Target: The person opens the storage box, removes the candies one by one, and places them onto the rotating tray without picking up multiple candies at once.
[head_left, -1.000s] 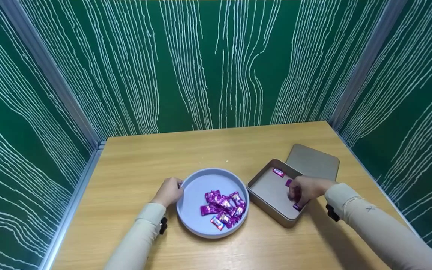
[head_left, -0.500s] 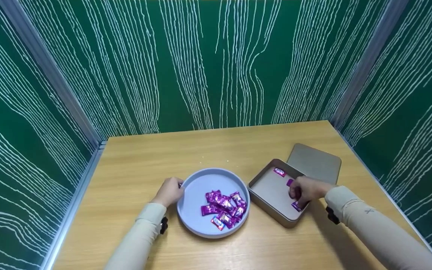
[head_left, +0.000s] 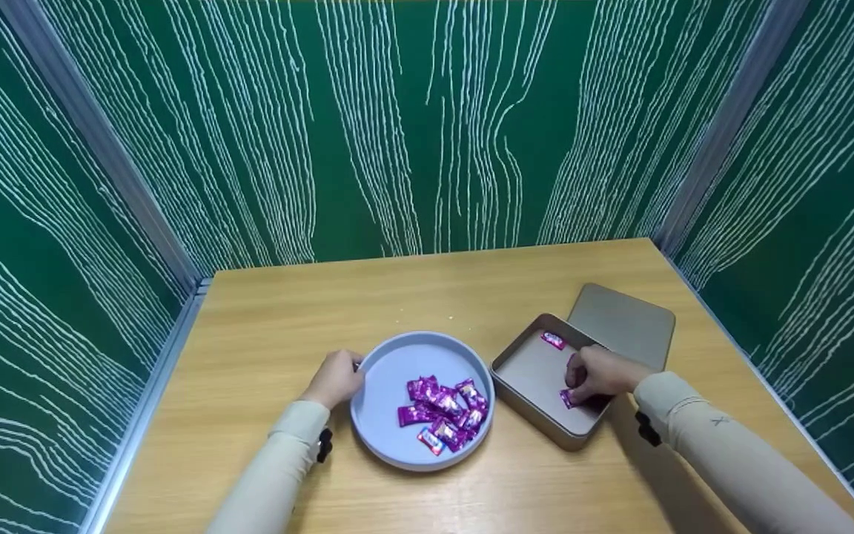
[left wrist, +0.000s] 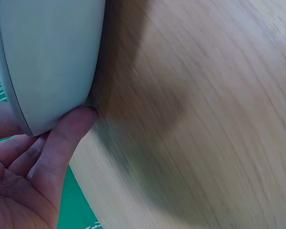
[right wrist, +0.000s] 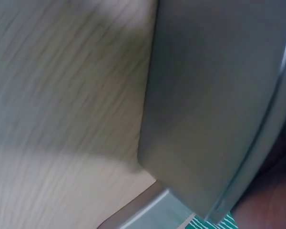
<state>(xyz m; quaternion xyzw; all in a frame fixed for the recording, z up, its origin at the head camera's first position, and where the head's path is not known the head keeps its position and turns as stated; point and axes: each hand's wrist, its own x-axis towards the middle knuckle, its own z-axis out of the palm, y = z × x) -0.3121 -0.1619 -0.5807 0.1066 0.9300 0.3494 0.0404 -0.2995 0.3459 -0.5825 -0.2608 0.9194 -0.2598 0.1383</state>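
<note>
My left hand (head_left: 334, 380) grips the rim of a round pale-blue bowl (head_left: 379, 408); in the left wrist view the thumb (left wrist: 69, 129) presses under the bowl's outer wall (left wrist: 52, 62). Several purple-wrapped candies (head_left: 445, 404) lie heaped in the bowl's right half, beside a red-and-blue one (head_left: 430, 441). Inside a square metal tin (head_left: 531, 371), my right hand (head_left: 601, 371) pinches a purple-wrapped candy (head_left: 566, 399) at its thumb; a bit of purple wrapper shows by the forefinger. A pink-purple candy (head_left: 552, 340) lies near the tin's far corner. The tin's side hides most of the hand in the right wrist view.
Behind the tin, its lid (head_left: 620, 319) lies flat on the wooden table (head_left: 286, 311). Bowl and tin stand side by side, nearly touching. Green panels with white lines (head_left: 427, 148) close off the back and both sides.
Within the tin, the candy by my right thumb has shifted left and slightly away from me, and the thumb has moved with it. My left hand and the bowl stay put.
</note>
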